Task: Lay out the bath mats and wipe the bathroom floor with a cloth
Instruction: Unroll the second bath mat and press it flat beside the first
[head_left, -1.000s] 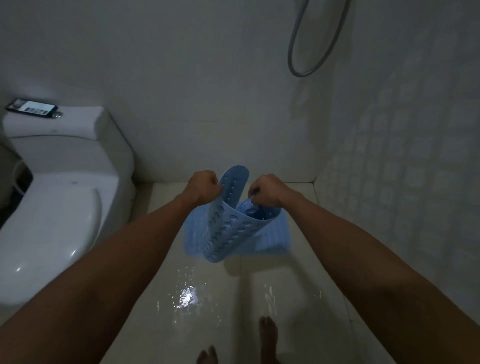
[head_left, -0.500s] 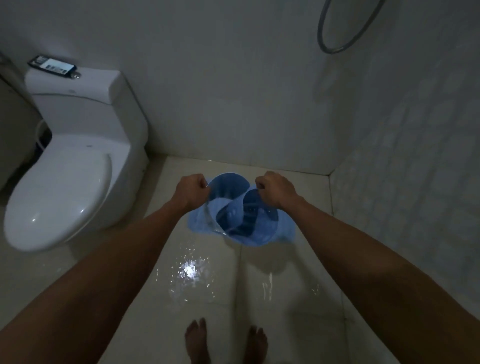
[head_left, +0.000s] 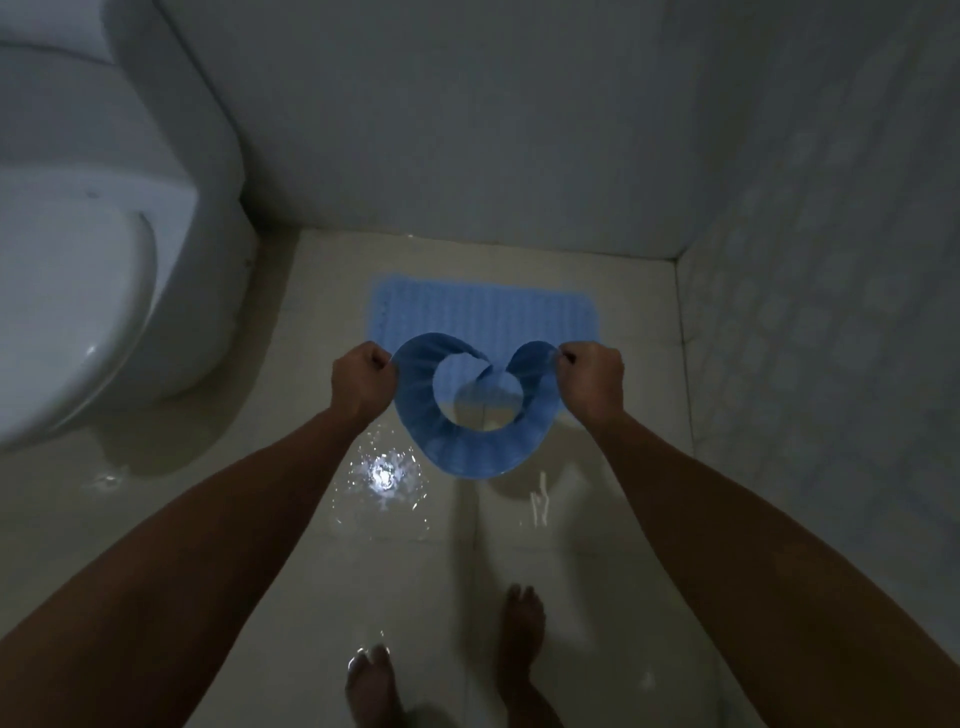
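Tiled floor (head_left: 270, 525), pale and glossy, fills the lower view; a wet patch (head_left: 383, 475) throws back a bright glare near its middle, just toward the person from the held mat. Plain walls close the floor at the far side and on the right, meeting in a corner. Toilet (head_left: 88, 291), white, lid down, stands at the left against the far wall; what the bowl holds cannot be told with the lid down.

Flat mat (head_left: 485, 312), light blue and rectangular, lies spread on the floor against the far wall, its long axis running left to right, parallel to that wall. Its near edge is partly hidden by the held mat.

Held mat (head_left: 457, 447), darker blue, hangs in the air between the two hands, above the floor and in front of the flat mat. It sags into an open U-shaped loop: the two upper ends curl inward toward each other, the curved belly points down and toward the person. Floor and flat mat show through the loop.

Left hand (head_left: 361, 387): fingers curled into a fist, gripping the left end of the held mat.
Right hand (head_left: 592, 384): fingers likewise curled tight, gripping the right end.

Two bare feet (head_left: 522, 636) stand on the wet floor at the bottom edge.
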